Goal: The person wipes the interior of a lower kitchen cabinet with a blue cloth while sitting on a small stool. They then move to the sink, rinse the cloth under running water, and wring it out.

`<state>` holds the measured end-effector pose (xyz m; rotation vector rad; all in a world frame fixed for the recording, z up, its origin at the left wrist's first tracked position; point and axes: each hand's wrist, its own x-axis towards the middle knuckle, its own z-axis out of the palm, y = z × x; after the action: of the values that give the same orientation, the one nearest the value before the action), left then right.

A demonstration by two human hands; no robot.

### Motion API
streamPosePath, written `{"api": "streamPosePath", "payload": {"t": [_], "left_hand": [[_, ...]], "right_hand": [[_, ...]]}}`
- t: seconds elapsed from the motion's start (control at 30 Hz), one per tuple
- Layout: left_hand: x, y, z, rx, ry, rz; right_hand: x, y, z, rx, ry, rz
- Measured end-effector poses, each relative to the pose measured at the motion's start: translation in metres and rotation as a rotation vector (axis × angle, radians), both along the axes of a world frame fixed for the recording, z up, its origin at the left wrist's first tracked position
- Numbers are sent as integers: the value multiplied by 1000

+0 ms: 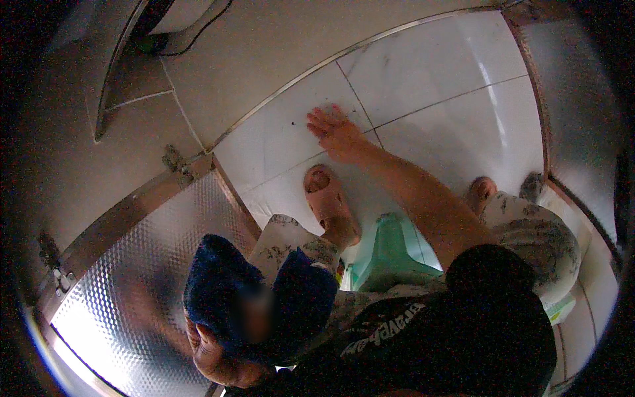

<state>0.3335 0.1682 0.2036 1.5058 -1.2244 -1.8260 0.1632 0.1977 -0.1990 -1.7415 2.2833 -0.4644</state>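
My left hand is curled around the lower side of a bundled dark blue cloth, which looks like a towel. The bundle lies against my lap, and a patch in its middle is blurred, so what it wraps cannot be told. My right arm reaches forward past my knee. At its end my right hand, with nothing in it and its fingers somewhat apart, is over the white floor tiles. Whether the fingertips touch the tiles is unclear. Small dark specks lie on the tiles near the fingers.
Between my legs stands a green plastic stool. My bare foot is just below the right hand. To the left is a dimpled, shiny door panel with a brown frame and hinge. A dark cable runs at the upper left.
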Motion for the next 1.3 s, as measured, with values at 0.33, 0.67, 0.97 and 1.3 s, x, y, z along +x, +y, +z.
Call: {"api": "streamPosePath", "payload": {"t": [0.33, 0.67, 0.97, 1.3], "left_hand": [[3, -29, 5, -50, 52, -15], [12, -27, -1, -30, 62, -5], [-1, -21, 2, -14, 83, -32], [-2, -6, -5, -27, 92, 1]], "right_hand": [[26, -84, 1, 151, -19, 94], [-57, 5, 53, 789, 228, 291], [-45, -45, -19, 176, 83, -85], [-12, 43, -31, 46, -135, -15]]}}
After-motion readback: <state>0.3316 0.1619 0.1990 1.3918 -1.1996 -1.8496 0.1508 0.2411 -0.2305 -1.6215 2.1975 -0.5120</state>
